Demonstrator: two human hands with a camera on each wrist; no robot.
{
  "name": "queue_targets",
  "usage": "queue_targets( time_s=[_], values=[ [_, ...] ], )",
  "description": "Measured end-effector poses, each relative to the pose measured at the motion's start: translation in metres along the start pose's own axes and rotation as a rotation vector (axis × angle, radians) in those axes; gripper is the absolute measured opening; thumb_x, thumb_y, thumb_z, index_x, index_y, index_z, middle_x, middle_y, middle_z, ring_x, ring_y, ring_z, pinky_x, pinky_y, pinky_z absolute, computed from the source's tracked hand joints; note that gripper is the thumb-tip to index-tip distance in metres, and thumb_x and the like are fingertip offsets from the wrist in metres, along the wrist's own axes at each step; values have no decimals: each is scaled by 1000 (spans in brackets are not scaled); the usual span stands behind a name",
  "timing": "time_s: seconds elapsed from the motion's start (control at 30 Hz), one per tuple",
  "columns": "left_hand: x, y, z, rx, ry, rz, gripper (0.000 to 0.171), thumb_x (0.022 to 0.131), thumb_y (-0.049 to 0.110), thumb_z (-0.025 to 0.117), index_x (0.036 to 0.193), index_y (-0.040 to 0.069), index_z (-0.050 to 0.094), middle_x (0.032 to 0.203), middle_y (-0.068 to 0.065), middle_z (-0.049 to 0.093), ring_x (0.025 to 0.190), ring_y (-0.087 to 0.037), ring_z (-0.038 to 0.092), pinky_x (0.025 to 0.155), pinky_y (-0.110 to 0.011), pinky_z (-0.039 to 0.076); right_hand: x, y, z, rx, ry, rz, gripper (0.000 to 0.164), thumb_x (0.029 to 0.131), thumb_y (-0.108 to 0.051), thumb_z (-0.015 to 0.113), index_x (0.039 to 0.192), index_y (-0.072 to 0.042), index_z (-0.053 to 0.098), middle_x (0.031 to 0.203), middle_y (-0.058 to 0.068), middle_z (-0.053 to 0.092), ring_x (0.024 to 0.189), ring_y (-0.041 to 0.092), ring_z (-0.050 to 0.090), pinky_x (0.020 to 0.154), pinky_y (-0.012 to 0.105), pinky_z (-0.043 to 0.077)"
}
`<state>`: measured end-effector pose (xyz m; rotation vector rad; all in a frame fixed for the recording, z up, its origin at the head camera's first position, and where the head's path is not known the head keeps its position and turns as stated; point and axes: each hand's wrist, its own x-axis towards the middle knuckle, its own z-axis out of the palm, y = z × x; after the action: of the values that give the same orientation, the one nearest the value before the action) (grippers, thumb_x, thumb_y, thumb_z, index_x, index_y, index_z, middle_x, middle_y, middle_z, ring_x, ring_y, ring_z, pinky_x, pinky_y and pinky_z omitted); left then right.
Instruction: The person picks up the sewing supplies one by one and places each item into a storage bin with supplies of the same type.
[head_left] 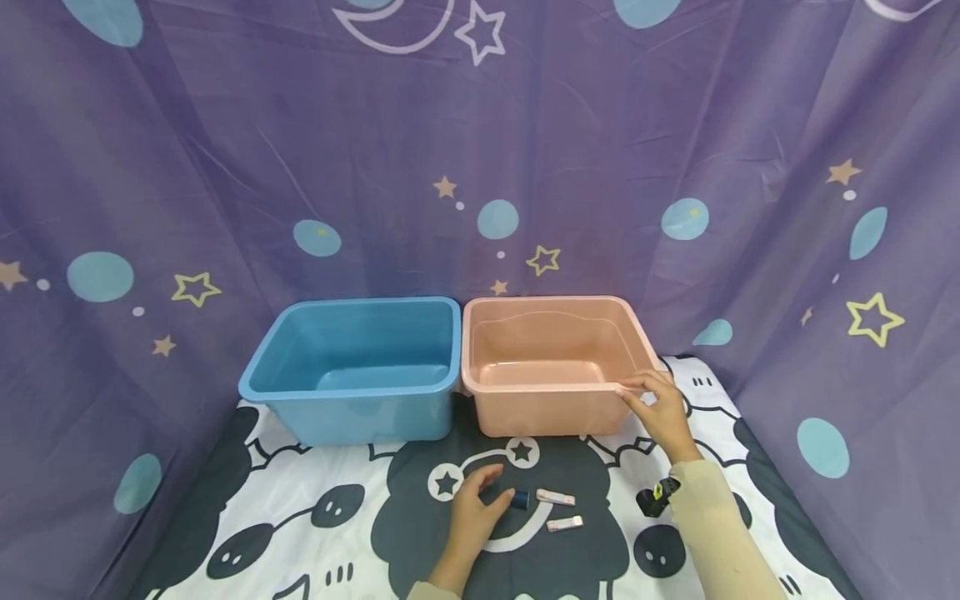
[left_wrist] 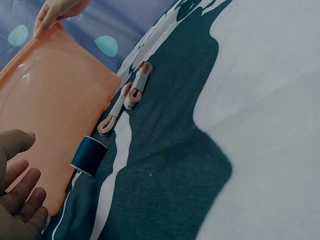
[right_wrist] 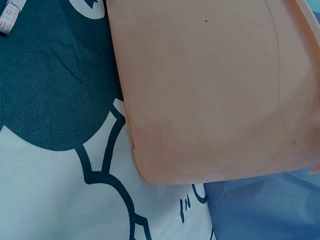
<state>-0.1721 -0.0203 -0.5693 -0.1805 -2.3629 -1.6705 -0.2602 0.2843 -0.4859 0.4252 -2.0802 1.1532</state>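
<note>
A spool of dark blue thread (left_wrist: 89, 156) lies on its side on the patterned cloth. My left hand (head_left: 472, 510) is beside it, thumb and fingers spread apart, holding nothing; the left wrist view shows a gap between the fingers (left_wrist: 31, 197) and the spool. Just right of the spool are two folded tape measures, one farther back (head_left: 556, 497) and one nearer (head_left: 565, 523), each with a pale band around it. My right hand (head_left: 660, 412) pinches the rim of the pink bin (head_left: 540, 412) at its front right corner.
A blue bin (head_left: 360, 417) stands left of the pink one, their rims close together. Behind both hangs a purple curtain (head_left: 405, 167) with stars. A sheep-patterned cloth (head_left: 300, 533) covers the surface. The right wrist wears a black strap device (head_left: 657, 497).
</note>
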Motion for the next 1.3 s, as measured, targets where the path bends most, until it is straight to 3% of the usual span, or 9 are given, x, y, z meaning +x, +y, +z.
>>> queue_targets(
  time_s=[0.23,0.8,1.3],
  values=[
    [-1,-2,3,-1,-13,-32,39,73,12,79,109,3,66,106,-11,67,97,-29,60,89,-41,46,6,-36,-7,7,-14,-35,19,69,14,74,87,9,68,84,22,65,90,30,51,85,15,35],
    [-8,-12,20,143,-3,-64,43,69,21,82,108,10,67,104,-1,67,92,-18,56,83,-34,44,8,-40,-7,6,-21,-25,19,70,15,73,87,9,68,84,22,65,89,31,50,85,16,35],
    [-15,-18,31,174,48,-8,45,67,21,83,107,8,67,104,-4,67,96,-23,56,88,-39,43,8,-40,-6,-17,-16,-3,19,69,14,73,87,11,68,85,22,64,90,29,49,85,14,33]
  ],
)
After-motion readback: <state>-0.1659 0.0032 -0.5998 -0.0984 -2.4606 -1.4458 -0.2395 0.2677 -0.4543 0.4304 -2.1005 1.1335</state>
